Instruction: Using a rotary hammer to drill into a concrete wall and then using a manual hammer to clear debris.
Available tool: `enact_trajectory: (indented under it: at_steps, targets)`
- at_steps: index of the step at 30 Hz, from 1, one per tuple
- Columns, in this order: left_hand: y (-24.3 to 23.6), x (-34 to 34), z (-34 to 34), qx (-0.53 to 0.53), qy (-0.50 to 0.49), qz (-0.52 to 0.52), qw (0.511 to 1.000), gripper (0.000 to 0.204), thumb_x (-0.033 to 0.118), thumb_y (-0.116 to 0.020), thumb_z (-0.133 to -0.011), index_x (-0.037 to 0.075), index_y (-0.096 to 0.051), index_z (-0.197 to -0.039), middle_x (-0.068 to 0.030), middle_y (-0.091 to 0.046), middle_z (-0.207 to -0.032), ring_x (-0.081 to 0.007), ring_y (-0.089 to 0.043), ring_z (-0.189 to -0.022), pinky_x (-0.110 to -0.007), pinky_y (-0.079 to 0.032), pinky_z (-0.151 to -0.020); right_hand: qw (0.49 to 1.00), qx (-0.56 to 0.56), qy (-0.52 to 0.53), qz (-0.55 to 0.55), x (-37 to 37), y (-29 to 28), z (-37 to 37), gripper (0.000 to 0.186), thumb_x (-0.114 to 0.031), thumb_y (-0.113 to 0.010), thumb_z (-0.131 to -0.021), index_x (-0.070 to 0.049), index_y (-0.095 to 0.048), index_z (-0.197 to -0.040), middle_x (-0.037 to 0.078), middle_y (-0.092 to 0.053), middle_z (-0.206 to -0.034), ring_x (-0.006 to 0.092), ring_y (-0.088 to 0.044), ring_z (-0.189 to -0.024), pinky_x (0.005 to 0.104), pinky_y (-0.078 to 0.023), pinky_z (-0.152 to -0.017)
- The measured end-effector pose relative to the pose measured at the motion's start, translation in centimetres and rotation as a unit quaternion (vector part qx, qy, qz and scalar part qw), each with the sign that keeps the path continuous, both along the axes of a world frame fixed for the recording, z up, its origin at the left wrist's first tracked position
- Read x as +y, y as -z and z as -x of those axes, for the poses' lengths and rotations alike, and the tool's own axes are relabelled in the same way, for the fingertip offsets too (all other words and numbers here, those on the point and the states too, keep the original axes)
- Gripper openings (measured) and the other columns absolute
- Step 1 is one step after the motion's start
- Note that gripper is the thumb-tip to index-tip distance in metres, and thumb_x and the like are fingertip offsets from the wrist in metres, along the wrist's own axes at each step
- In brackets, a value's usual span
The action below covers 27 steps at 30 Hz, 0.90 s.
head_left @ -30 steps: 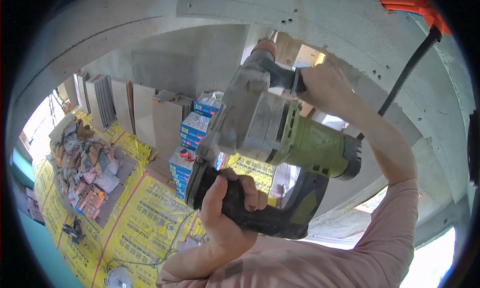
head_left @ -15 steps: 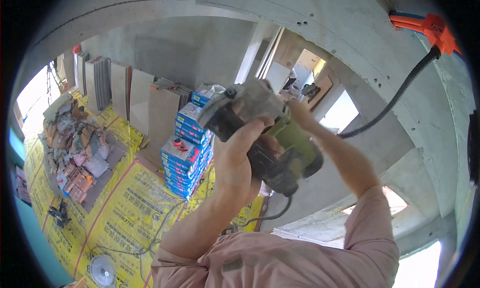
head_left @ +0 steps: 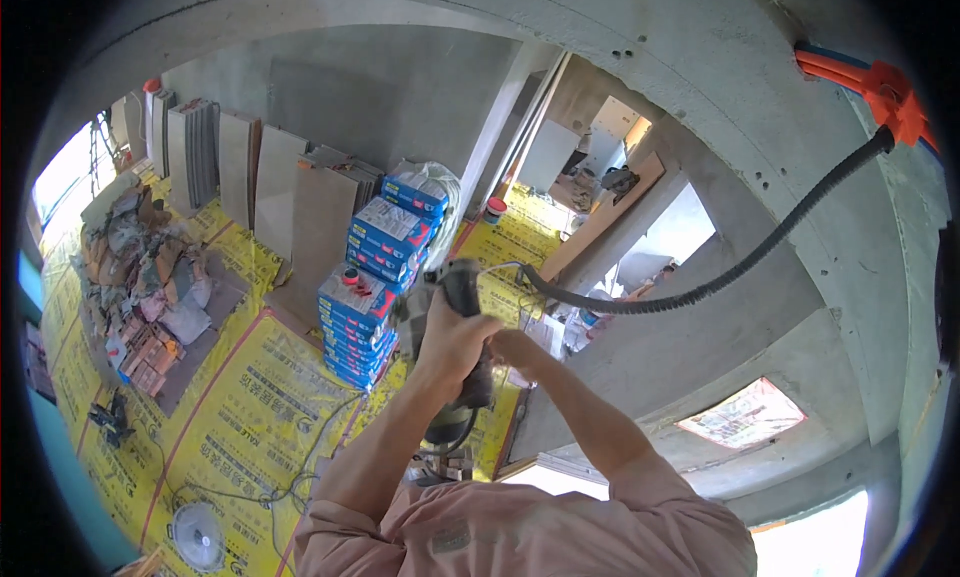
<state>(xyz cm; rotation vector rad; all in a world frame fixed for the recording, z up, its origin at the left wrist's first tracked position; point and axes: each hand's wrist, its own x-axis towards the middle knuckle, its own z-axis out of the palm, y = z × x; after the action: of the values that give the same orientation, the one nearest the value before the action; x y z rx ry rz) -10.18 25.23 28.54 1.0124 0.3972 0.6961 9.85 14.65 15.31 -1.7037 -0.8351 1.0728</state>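
"Tool position?"

"Inside the grasp of the left hand, before the chest. Black handle runs above and below the fingers; grey housing lies left of them, partly blurred."

"Left fingers: state?"

"Wrapped around the handle, thumb lying across it toward the right."

"Right hand?"

"Up against the left thumb, at the tool's right side. Fingertips hidden behind; cannot tell whether they grip."

"Below the fingers?"

"Dark cord curving under the tool, then the pinkish shirt."

"Right of the fingers?"

"Black corrugated conduit. Lower end appears just above right of them, depth uncertain; it climbs to an orange fitting far up right."

"Left?"

"Stack of blue boxes, well apart from the hand, a small red item on top. Yellow sheeting covers the floor beneath. Lower left of the fingers, a round white object on that sheeting."

"Farther?"

"Heap of rubble, far left. Upper left, flat slabs leaning on the wall. Beyond the fingers, slightly right, a red bucket near the doorway."
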Motion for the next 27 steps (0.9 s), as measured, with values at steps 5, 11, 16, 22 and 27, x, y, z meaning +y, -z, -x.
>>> enact_trajectory:
  at_steps: [5,11,16,22,27]
  targets:
    - [9.6,-0.1,-0.6,0.108,-0.026,0.007,0.994,0.033,0.000,-0.069,-0.072,0.001,-0.054,-0.102,-0.0049,-0.057,-0.074,-0.0154,-0.058,-0.058,-0.032,-0.047,-0.050,0.944,0.321,0.042,-0.065,-3.8,-0.3,5.5,0.041,-0.036,-0.055,-0.101,-0.003,-0.059,-0.124,0.008,-0.067,-0.107,0.0176,-0.064,-0.094,0.0335,-0.052,-0.084]
    - [13.3,-3.0,-1.7,0.234,0.009,0.009,0.972,0.047,0.005,-0.069,-0.070,-0.002,-0.047,-0.111,-0.0096,-0.057,-0.079,-0.0194,-0.060,-0.060,-0.035,-0.048,-0.050,0.877,0.462,-0.072,-0.115,-0.1,2.0,5.2,0.049,-0.043,-0.052,-0.101,-0.005,-0.056,-0.131,0.007,-0.066,-0.115,0.0180,-0.062,-0.103,0.0373,-0.048,-0.088]
    - [14.2,-5.8,-3.1,0.217,-0.009,-0.013,0.976,0.046,0.007,-0.069,-0.070,-0.001,-0.045,-0.108,-0.0094,-0.057,-0.074,-0.0198,-0.058,-0.051,-0.035,-0.047,-0.046,0.899,0.437,-0.037,0.017,0.9,2.5,3.2,0.035,-0.031,-0.061,-0.098,-0.002,-0.064,-0.117,0.011,-0.069,-0.111,0.0220,-0.066,-0.097,0.0378,-0.051,-0.088]
    - [13.9,-5.5,-2.7,0.206,-0.084,-0.263,0.939,0.054,0.014,-0.071,-0.075,-0.002,-0.048,-0.121,-0.0126,-0.064,-0.080,-0.0304,-0.067,-0.072,-0.038,-0.054,-0.071,0.903,0.427,0.027,0.037,2.4,-1.0,4.6,0.032,-0.036,-0.067,-0.094,-0.004,-0.065,-0.094,0.008,-0.068,-0.083,0.0205,-0.067,-0.070,0.0367,-0.056,-0.064]
    - [3.3,-0.2,3.6,0.317,0.110,-0.405,0.850,0.058,0.031,-0.074,-0.080,0.003,-0.056,-0.128,-0.0208,-0.071,-0.091,-0.0412,-0.068,-0.087,-0.047,-0.052,-0.075,0.924,0.370,0.080,0.044,5.5,-1.7,4.7,0.026,-0.028,-0.077,-0.086,-0.007,-0.063,-0.086,0.005,-0.062,-0.068,0.0167,-0.059,-0.050,0.0331,-0.048,-0.047]
